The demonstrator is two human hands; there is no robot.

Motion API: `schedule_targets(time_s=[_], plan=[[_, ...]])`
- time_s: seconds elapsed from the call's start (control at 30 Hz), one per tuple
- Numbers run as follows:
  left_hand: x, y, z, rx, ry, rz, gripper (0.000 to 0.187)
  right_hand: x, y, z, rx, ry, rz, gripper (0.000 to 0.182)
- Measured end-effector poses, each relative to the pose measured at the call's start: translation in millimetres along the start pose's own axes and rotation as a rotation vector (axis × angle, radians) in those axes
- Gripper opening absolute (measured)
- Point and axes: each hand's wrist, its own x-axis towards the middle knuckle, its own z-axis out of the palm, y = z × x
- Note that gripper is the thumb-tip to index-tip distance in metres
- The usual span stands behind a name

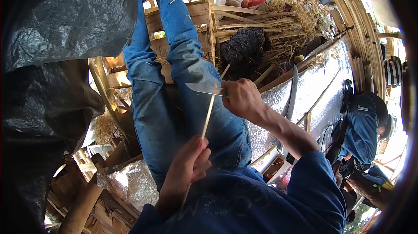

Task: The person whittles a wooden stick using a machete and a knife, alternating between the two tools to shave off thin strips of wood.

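One thin stick [207,121], one knife [201,89], and honestly the setup looks pretty decent for what I'd guess is a shaving cut. The stick slants over the lap, its lower end by the shirt [244,201] and its far end past the blade, above the right leg of the jeans [196,66]. Fingers of the right hand [244,98] are closed in a fist round the handle, which is mostly hidden, and the blade sits across the stick. Can't tell how deep it bites, if at all, or which way the edge faces. Fingers of the left hand [189,163] are curled around the stick, well below the blade, and I'd leave that gap alone. My tips: lay the blade nearly flat so it peels instead of digging in, use light, even strokes, and turn the stick a little between passes so it doesn't end up lopsided. Cut away from the left fingers, and mind that thigh under the work, because a slip could easily land there. Also watch the right elbow around that long curved blade [293,86] lying on the foil sheet [275,103].
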Motion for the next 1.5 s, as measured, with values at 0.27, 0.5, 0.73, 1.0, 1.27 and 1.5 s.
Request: schedule_targets(time_s=[0.27,0.5,0.73,1.0,1.27,1.5], plan=[[25,-2,-39,-0.313,-0.062,-0.006,0.027,35,11,56,0.017,0.063,0.016,0.016],[18,1,-36,-0.289,-0.079,-0.015,0.027,59,19,72,-0.243,-0.072,0.184,0.022],[8,6,-30,-0.386,-0.246,-0.130,0.030,38,80,-20,-0.137,0.335,0.406,0.034],[9,4,-33,-0.266,-0.260,-0.110,0.033,-95,82,23,0.075,0.197,0.811,0.038],[11,1,-23,-0.114,-0.243,-0.023,0.036,-84,-5,7,0.348,0.228,0.613,0.031],[3,0,-18,0.282,-0.060,0.123,0.045,-37,-31,-5,0.220,0.145,0.169,0.014]])
